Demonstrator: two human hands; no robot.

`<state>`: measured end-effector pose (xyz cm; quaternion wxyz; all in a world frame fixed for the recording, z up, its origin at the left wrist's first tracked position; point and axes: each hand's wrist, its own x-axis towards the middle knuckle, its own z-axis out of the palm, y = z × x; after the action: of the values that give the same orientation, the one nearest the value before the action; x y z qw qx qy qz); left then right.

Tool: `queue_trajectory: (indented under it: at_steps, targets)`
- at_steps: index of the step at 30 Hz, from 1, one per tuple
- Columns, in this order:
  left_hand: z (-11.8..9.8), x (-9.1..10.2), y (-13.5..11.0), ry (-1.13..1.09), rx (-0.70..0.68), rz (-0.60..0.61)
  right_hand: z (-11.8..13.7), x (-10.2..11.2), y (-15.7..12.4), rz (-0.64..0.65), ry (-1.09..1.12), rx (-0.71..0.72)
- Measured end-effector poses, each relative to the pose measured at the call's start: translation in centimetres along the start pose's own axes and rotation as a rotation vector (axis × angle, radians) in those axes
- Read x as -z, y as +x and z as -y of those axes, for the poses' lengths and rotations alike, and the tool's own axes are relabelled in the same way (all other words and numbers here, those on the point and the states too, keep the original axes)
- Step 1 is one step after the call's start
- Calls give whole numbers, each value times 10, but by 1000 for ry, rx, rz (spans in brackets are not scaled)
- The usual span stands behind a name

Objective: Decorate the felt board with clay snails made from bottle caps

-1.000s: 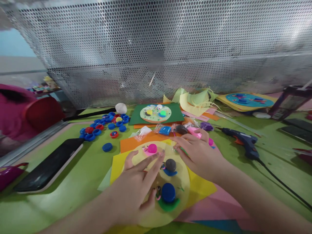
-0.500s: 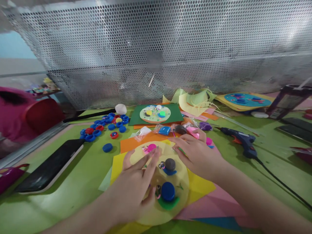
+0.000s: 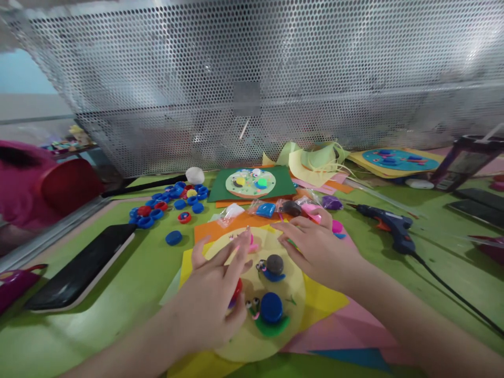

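Spread-fingered over pale disc (image 3: 255,347) on yellow sheet (image 3: 323,305) with left hand (image 3: 205,298) | at disc's far edge with right hand (image 3: 317,247), cannot tell whether pinching | hemmed ahead by packets (image 3: 266,210), rightward by glue gun (image 3: 389,226), leftward by caps (image 3: 174,238), phone (image 3: 82,269) | labelled illegibly on dark cup (image 3: 468,163)

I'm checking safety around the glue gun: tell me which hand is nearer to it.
Right. The right hand is at the right edge of the pale yellow disc, left of the glue gun; the left hand is farther away, over the disc's left side.

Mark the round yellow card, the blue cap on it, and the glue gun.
Round yellow card (image 3: 244,345): head view, bare lower part.
Blue cap (image 3: 271,307): head view, top face.
Glue gun (image 3: 389,222): head view, middle of its body.
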<state>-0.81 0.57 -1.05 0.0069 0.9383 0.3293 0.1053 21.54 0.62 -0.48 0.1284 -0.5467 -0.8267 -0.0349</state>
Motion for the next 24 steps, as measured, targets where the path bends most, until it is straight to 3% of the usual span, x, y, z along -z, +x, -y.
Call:
queue_trajectory:
  at_steps: [10,19,24]
  targets:
    - [-2,-3,2,-65,-125,150,0,0,-1,-7,-3,46]
    - [2,4,1,49,-135,16,0,2,0,35,30,4]
    - [1,2,2,21,-133,104,0,2,-1,6,-30,33]
